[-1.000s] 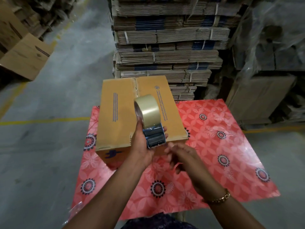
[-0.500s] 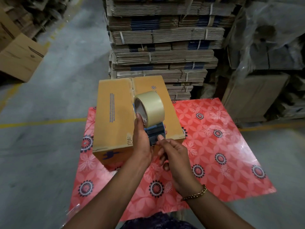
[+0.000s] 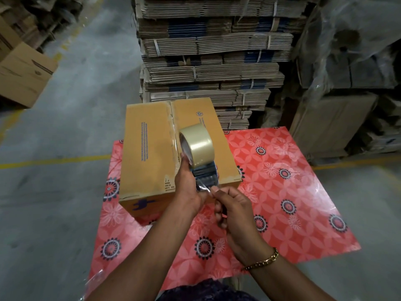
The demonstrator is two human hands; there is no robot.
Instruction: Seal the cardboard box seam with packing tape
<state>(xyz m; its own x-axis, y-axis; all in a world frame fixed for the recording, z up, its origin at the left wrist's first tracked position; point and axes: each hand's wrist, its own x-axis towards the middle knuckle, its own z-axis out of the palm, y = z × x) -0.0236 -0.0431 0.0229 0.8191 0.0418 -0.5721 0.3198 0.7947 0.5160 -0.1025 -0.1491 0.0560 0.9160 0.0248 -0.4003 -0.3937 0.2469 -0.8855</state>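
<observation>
A closed cardboard box (image 3: 152,153) sits on a surface (image 3: 293,192) covered in a red flowered sheet, toward its far left part, with its top seam (image 3: 172,135) running away from the person. Clear tape already shows along the far stretch of that seam. The left hand (image 3: 188,185) is closed around a tape dispenser (image 3: 204,173), holding it above the near right part of the box top, just right of the seam; the thumb lies against the side of the tape roll (image 3: 197,144), which stands on edge over the box. The right hand (image 3: 234,211) is just in front of the dispenser and lower, over the near edge of the box and the red sheet, with its thumb and forefinger pinched narrowly on the loose end of tape (image 3: 205,189) at the dispenser's mouth; the other fingers are curled in. The two hands nearly touch at the dispenser. A gold bracelet (image 3: 263,261) circles the right wrist. Beyond the surface rise tall stacks of flattened cardboard (image 3: 212,51) tied in bundles, and another brown box (image 3: 21,72) stands on the concrete floor (image 3: 65,170) at the far left, near a yellow painted line (image 3: 54,161).
</observation>
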